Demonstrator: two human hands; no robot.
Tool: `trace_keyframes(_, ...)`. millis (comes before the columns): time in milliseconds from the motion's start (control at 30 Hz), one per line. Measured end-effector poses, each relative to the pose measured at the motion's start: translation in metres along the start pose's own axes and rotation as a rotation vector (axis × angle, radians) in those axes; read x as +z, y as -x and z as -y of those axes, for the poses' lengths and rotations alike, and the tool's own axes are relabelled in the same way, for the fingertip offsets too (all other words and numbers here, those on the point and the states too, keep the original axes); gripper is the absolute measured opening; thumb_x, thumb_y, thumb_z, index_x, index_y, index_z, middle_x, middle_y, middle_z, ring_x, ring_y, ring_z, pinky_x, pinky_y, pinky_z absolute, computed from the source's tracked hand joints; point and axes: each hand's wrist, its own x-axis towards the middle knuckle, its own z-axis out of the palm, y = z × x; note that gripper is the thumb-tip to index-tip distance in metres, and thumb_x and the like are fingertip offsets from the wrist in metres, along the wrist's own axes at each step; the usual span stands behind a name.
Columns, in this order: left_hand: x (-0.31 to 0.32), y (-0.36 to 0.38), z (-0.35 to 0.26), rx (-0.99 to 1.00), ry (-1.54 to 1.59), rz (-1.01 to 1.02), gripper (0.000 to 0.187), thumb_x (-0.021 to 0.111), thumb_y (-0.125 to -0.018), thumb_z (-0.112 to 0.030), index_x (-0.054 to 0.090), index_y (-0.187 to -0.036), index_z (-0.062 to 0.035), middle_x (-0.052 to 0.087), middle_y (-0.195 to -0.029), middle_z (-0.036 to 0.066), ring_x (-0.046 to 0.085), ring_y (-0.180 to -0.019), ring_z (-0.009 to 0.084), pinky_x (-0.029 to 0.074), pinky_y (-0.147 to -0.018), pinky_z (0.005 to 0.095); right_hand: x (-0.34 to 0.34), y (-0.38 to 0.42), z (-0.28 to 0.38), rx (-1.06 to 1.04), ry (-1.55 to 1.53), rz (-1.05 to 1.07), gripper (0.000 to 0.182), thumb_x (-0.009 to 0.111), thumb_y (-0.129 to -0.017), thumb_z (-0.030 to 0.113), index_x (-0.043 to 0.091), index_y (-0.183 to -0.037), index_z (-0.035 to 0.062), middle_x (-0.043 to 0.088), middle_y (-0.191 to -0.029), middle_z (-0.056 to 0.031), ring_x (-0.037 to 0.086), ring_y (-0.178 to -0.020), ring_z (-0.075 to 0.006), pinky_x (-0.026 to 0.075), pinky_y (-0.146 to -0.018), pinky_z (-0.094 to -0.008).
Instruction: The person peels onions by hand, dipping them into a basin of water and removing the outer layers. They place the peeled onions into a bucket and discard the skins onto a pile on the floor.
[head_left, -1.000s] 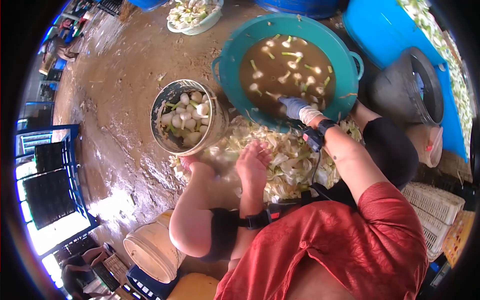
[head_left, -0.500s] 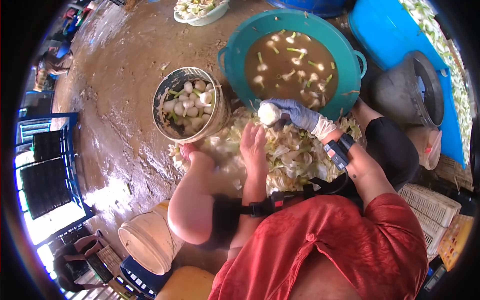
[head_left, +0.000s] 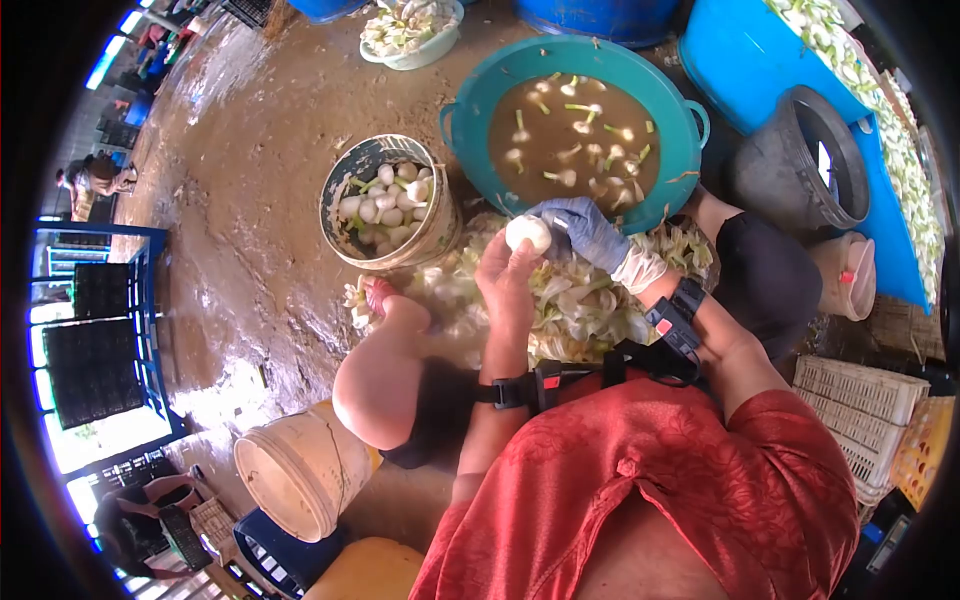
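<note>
A round white garlic bulb (head_left: 528, 234) sits in my bare left hand (head_left: 506, 282), with the thumb pressed on its near side. My right hand (head_left: 590, 236), in a blue-grey glove, is close against the bulb's right side. Its fingers are curled, and what they hold, if anything, is hidden. Beneath both hands lies a heap of pale peelings (head_left: 590, 315). Beyond them, a green tub (head_left: 475, 95) of brown water has several stemmed garlic bulbs (head_left: 562, 177) floating in it. A dirty white bucket (head_left: 440, 228) to the left holds peeled bulbs (head_left: 385, 205).
A dark grey bucket (head_left: 765, 175) and a blue container (head_left: 725, 60) stand on the right. Further off is a pale basin (head_left: 430, 50) of peelings. An overturned cream bucket (head_left: 290, 480) lies by my left knee. Wet mud covers the floor (head_left: 230, 200); other people (head_left: 95, 175) are at far left.
My left hand has risen and closed on the bulb, which my right hand held before. My right hand has shifted slightly to the right of it. The view has tilted a little.
</note>
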Motion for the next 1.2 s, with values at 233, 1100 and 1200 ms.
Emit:
trace_keyframes(233, 0.006, 0.006, -0.003, 0.133, -0.166, -0.083, 0.033, 0.064, -0.081, -0.008, 0.053, -0.109, 0.0056, 0.061, -0.094, 0.008, 0.059, -0.077, 0.0132, 0.050, -0.065, 0.0245, 0.012, 0.016, 0.021, -0.198, 0.399, -0.189, 0.019, 0.060, -0.080, 0.006, 0.062, -0.099, 0.0020, 0.065, -0.082, -0.0110, 0.060, -0.073, -0.0189, 0.049, -0.069, -0.0286)
trace_keyframes(1100, 0.005, 0.007, -0.001, -0.203, 0.243, 0.138, 0.032, 0.057, -0.088, -0.019, 0.053, -0.108, 0.0047, 0.060, -0.093, 0.010, 0.058, -0.076, 0.0182, 0.049, -0.064, 0.0299, -0.023, 0.019, 0.024, -0.185, 0.455, 0.129, 0.028, 0.067, -0.073, 0.013, 0.063, -0.098, 0.0032, 0.062, -0.080, -0.0195, 0.061, -0.068, -0.0290, 0.048, -0.065, -0.0325)
trace_keyframes(1200, 0.000, 0.010, 0.005, -0.158, 0.007, 0.138, 0.035, 0.061, -0.086, -0.024, 0.055, -0.106, 0.0039, 0.059, -0.090, 0.008, 0.057, -0.074, 0.0154, 0.046, -0.061, 0.0264, -0.024, 0.022, 0.024, -0.028, 0.388, 0.217, 0.023, 0.066, -0.073, 0.013, 0.064, -0.093, 0.0027, 0.062, -0.077, -0.0189, 0.061, -0.067, -0.0301, 0.047, -0.064, -0.0341)
